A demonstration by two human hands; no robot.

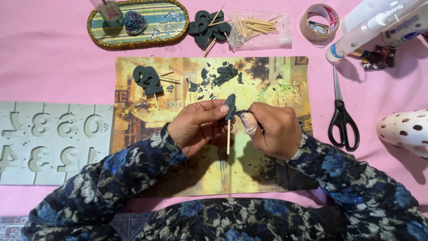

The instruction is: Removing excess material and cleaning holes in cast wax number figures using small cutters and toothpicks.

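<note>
A home craft table set up for small handmade pieces.

A pink cloth (58,76) covers the table, with a picture placemat (267,80) under the hands. Right of the right hand (272,129) lie scissors (342,118), glue bottles (370,22) and a tape roll (319,21); left of the left hand (196,127) sits a number mould (53,143), and beyond both hands a bag of wooden sticks (258,29).

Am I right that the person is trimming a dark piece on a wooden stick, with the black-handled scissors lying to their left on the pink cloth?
Not quite. The head view shows the scissors lying to the person's right, not their left. The rest holds: the left hand holds the dark piece on a stick while the right hand works at it.
</note>
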